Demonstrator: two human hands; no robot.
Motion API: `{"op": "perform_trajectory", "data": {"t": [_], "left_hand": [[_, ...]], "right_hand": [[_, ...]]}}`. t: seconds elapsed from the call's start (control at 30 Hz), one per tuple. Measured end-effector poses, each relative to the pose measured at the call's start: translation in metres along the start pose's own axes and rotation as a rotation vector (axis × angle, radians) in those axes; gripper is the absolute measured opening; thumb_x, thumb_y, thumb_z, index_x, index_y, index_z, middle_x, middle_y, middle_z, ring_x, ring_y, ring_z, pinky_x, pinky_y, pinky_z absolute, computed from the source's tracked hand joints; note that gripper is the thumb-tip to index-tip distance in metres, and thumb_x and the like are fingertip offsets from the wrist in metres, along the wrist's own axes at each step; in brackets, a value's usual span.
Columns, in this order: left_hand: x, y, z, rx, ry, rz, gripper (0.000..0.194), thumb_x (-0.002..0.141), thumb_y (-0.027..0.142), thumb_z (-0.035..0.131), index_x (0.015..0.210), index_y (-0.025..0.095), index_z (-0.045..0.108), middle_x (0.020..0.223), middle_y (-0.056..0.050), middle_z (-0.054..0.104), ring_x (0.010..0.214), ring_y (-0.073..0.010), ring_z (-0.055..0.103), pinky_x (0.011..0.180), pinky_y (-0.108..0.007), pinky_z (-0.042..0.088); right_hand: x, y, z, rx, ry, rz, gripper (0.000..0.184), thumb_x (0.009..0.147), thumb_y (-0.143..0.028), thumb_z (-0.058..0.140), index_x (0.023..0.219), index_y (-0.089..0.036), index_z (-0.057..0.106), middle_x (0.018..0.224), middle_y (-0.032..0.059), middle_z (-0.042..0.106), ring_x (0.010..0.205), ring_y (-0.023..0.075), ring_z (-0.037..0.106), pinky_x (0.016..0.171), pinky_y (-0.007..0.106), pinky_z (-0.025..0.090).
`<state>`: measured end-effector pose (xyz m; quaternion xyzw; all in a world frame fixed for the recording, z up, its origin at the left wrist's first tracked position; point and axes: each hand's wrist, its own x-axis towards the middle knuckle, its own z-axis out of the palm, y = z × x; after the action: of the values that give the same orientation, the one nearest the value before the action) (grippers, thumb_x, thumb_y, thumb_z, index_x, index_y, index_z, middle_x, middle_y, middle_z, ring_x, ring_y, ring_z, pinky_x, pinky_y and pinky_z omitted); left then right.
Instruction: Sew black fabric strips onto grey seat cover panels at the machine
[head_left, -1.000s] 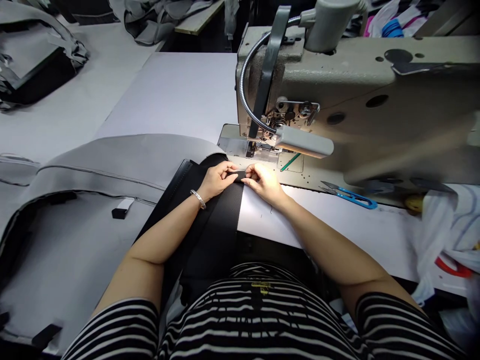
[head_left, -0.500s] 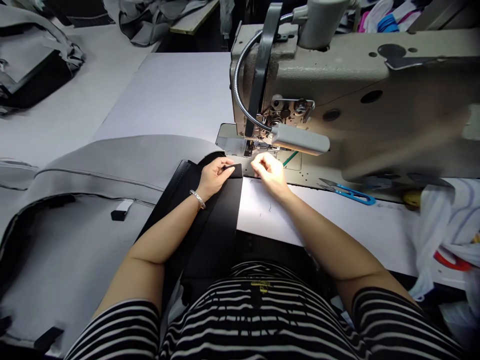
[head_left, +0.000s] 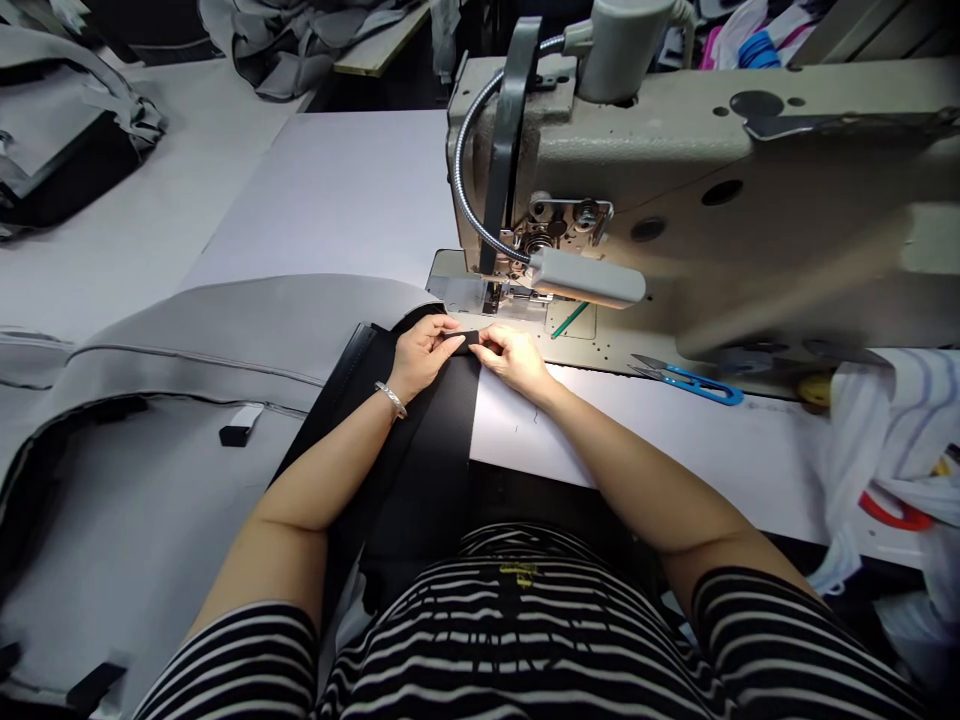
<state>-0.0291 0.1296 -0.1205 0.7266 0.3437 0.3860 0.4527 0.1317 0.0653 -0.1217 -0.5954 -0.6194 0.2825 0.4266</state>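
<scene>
Both hands meet on a small black strap piece (head_left: 469, 340) at the top edge of a black fabric panel (head_left: 435, 440), just in front of the sewing machine's presser foot (head_left: 495, 296). My left hand (head_left: 421, 352), with a bracelet on the wrist, pinches the piece from the left. My right hand (head_left: 516, 358) pinches its right end with closed fingers. The black panel runs down to my lap and joins a large grey fabric cover (head_left: 225, 340) spread out to the left.
A beige industrial sewing machine (head_left: 675, 170) with a gooseneck lamp (head_left: 585, 277) fills the upper right. Blue thread snips (head_left: 694, 382) lie on the table to the right. White cloth (head_left: 885, 440) is heaped at the right edge, and grey covers (head_left: 67, 120) are piled at the far left.
My right hand let go of the black piece and lifted toward the needle half a second ago, then came back down to pinch its right end. The left hand kept its hold.
</scene>
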Motion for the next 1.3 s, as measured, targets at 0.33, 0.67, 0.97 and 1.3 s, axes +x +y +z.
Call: {"op": "perform_trajectory", "data": {"t": [0.33, 0.67, 0.97, 1.3], "left_hand": [[-0.001, 0.005, 0.002, -0.033, 0.047, 0.045, 0.018, 0.074, 0.03, 0.065, 0.084, 0.016, 0.061, 0.082, -0.003, 0.064, 0.077, -0.0125, 0.061, 0.074, -0.025, 0.049], [0.0, 0.004, 0.003, -0.003, 0.095, 0.008, 0.019, 0.073, 0.031, 0.065, 0.085, 0.016, 0.061, 0.083, -0.003, 0.064, 0.078, -0.0127, 0.061, 0.073, -0.025, 0.049], [0.001, 0.001, 0.003, -0.007, 0.095, -0.007, 0.02, 0.074, 0.031, 0.062, 0.086, 0.016, 0.056, 0.084, -0.004, 0.063, 0.08, -0.0133, 0.061, 0.07, -0.023, 0.049], [0.002, 0.008, 0.005, 0.439, -0.138, 0.146, 0.029, 0.081, 0.019, 0.052, 0.109, 0.018, 0.051, 0.084, -0.003, 0.062, 0.086, -0.0165, 0.058, 0.083, -0.028, 0.045]], "right_hand": [[0.003, 0.0, -0.024, 0.254, -0.022, 0.146, 0.017, 0.077, -0.031, 0.048, 0.076, -0.017, 0.057, 0.073, 0.0016, 0.058, 0.054, 0.0094, 0.048, 0.053, 0.023, 0.042], [0.004, 0.004, -0.015, 0.292, 0.044, 0.158, 0.009, 0.069, -0.026, 0.053, 0.066, -0.017, 0.052, 0.059, -0.0021, 0.049, 0.051, 0.0084, 0.045, 0.048, 0.021, 0.038], [0.002, 0.001, -0.014, 0.147, 0.027, 0.028, 0.016, 0.075, -0.034, 0.057, 0.074, -0.018, 0.054, 0.068, 0.0004, 0.054, 0.057, 0.0108, 0.047, 0.056, 0.025, 0.042], [0.002, 0.017, 0.001, -0.225, 0.006, -0.21, 0.016, 0.084, -0.026, 0.045, 0.076, -0.019, 0.056, 0.078, 0.0059, 0.06, 0.075, 0.0166, 0.054, 0.069, 0.029, 0.044]]}}
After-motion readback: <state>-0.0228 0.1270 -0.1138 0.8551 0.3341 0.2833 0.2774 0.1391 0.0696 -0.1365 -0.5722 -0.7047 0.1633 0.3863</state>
